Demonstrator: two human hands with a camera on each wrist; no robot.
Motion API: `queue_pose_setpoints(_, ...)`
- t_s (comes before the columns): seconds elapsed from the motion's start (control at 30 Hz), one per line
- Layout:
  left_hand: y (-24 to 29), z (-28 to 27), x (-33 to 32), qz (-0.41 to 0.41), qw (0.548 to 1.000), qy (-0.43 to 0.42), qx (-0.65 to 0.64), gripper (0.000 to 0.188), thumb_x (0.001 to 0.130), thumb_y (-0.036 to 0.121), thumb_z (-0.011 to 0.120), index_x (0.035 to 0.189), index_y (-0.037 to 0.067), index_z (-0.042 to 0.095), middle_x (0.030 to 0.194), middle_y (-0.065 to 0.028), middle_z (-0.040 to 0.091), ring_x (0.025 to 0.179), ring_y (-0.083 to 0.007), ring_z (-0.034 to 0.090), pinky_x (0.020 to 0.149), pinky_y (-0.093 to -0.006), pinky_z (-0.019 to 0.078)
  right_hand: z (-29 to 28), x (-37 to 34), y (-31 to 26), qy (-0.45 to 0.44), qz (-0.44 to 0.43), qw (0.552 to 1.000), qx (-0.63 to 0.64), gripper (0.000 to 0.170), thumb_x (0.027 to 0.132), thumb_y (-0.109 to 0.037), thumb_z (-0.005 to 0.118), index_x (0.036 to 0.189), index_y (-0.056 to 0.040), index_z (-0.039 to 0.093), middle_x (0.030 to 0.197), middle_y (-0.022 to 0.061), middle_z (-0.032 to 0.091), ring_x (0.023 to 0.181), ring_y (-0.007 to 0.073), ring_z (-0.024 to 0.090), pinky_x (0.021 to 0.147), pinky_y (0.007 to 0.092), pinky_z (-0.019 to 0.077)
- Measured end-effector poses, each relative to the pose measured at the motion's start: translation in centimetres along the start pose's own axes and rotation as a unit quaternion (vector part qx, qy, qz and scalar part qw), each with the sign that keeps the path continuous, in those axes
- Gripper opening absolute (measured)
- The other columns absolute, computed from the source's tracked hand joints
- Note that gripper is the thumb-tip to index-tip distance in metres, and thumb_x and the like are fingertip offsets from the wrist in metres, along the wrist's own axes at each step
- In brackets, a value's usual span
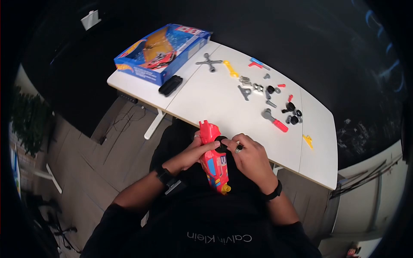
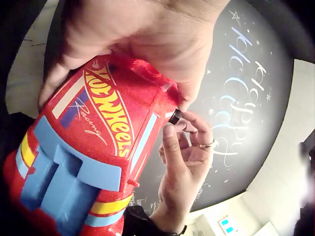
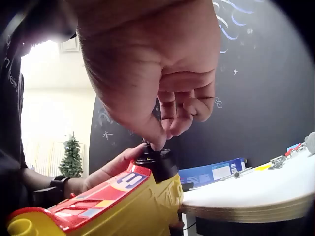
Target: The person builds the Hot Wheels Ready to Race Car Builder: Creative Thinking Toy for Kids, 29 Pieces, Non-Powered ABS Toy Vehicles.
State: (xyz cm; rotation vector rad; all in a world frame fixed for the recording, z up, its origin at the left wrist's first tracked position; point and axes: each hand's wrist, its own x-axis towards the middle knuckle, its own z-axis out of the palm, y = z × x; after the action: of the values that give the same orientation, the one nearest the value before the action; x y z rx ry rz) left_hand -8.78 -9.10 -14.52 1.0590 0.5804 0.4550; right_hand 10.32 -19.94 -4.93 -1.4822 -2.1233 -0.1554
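While the left hand grips the red toy car, probably to steady it wheel upward, the right hand pinches the black wheel from above.

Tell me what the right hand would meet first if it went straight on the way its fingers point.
The wheel; the right hand seems to touch it. Then probably the car, though depth there is unclear.
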Motion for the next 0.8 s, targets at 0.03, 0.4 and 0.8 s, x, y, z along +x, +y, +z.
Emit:
queue_pose_setpoints(0.03,0.0,0.3,0.1,-0.003,1.0,-0.011,0.004,0.087,0.099,0.045,0.074,0.155,0.008,0.019,0.142,-0.0148,0.047,0.128,-0.0225,0.061,0.094,-0.0425,0.0617,0.0,-0.2,-0.2,0.004,0.008,1.0,-0.011,0.016,0.089,-0.006,0.073,0.104,-0.0087,0.076,0.092,0.0064,0.061,0.078,0.0247,0.069,0.069,0.0379,0.0575)
queue_pose_setpoints(0.4,0.3,3.3,2.0,0.063,0.991,-0.089,0.072,0.083,0.1,0.024,0.074,0.16,0.012,0.017,0.143,-0.0113,0.048,0.134,-0.0209,0.053,0.107,-0.0379,0.0515,-3.1,-3.4,-1.0,0.085,0.052,0.993,-0.055,0.016,0.089,-0.022,0.081,0.09,-0.0071,0.076,0.08,0.005,0.063,0.065,0.0244,0.067,0.059,0.0368,0.0525)
queue_pose_setpoints(0.8,0.2,4.5,3.5,0.051,0.985,-0.153,0.058,0.088,0.094,0.015,0.08,0.158,0.008,0.019,0.143,-0.0098,0.045,0.137,-0.0188,0.049,0.116,-0.0387,0.0436,-3.2,-5.4,-0.6,0.079,0.07,0.988,-0.109,0.009,0.09,-0.017,0.077,0.094,-0.0081,0.076,0.088,0.0038,0.063,0.074,0.0217,0.068,0.063,0.0342,0.0546)
